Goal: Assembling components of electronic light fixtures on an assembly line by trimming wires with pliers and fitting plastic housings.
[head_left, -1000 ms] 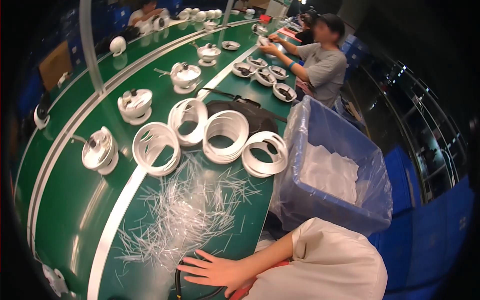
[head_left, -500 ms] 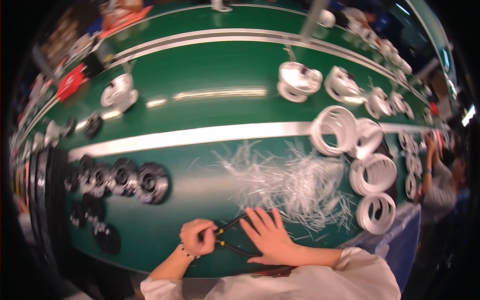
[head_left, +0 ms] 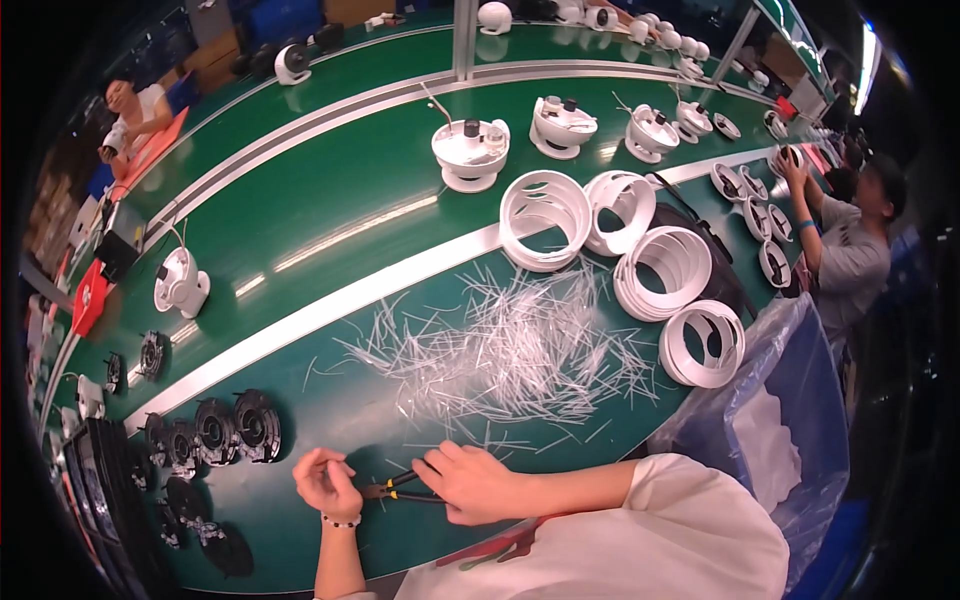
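Observation:
At the table's near edge, my right hand (head_left: 475, 484) has its fingers round the handles of pliers (head_left: 402, 492) with black and yellow grips. Their metal jaws point left toward my left hand (head_left: 328, 484), which has a beaded bracelet at the wrist. Its fingers are curled right beside the jaws; whatever is inside them is hidden. Beyond both hands spreads a loose heap of thin white plastic strips (head_left: 520, 350), with a few stray ones near the pliers.
Stacked white rings (head_left: 545, 222) stand at the right of the heap, before a blue bin (head_left: 825, 400) lined with clear plastic. Black round parts (head_left: 258, 428) sit at the left. White bowl-shaped units (head_left: 470, 155) line the green belt. A co-worker (head_left: 850, 235) handles parts at the far right.
The view has swung to the right. My right hand, earlier spread flat over the pliers' handles, now wraps round them. The jaws, earlier covered by my left hand, now show.

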`<control>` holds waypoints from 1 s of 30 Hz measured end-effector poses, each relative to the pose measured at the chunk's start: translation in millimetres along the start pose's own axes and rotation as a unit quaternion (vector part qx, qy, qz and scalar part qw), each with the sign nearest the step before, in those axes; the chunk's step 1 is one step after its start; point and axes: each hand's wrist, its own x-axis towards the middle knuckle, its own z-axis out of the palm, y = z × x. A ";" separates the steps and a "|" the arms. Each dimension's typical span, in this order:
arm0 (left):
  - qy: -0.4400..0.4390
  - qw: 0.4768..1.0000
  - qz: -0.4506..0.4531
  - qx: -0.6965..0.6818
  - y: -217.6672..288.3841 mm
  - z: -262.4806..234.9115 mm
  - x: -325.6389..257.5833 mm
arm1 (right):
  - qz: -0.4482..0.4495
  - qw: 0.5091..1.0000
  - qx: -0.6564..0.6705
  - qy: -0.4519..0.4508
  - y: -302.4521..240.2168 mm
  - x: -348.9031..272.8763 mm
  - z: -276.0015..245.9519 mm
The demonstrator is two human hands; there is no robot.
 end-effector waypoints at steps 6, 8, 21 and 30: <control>0.107 0.993 -0.038 0.030 3.6 -7.7 5.0 | 0.029 0.993 0.115 0.024 5.0 -2.2 -4.6; 0.145 0.987 -0.061 0.040 10.6 -17.4 10.9 | 0.011 0.982 0.162 0.099 13.1 -1.3 -3.8; 0.256 0.759 -0.472 -0.368 -189.3 -101.5 241.6 | 0.062 0.564 0.821 -0.055 43.1 -0.4 -34.5; 0.420 0.704 -0.572 -0.037 -194.4 -3.1 298.1 | 0.096 0.519 0.848 0.042 59.9 -6.8 -35.0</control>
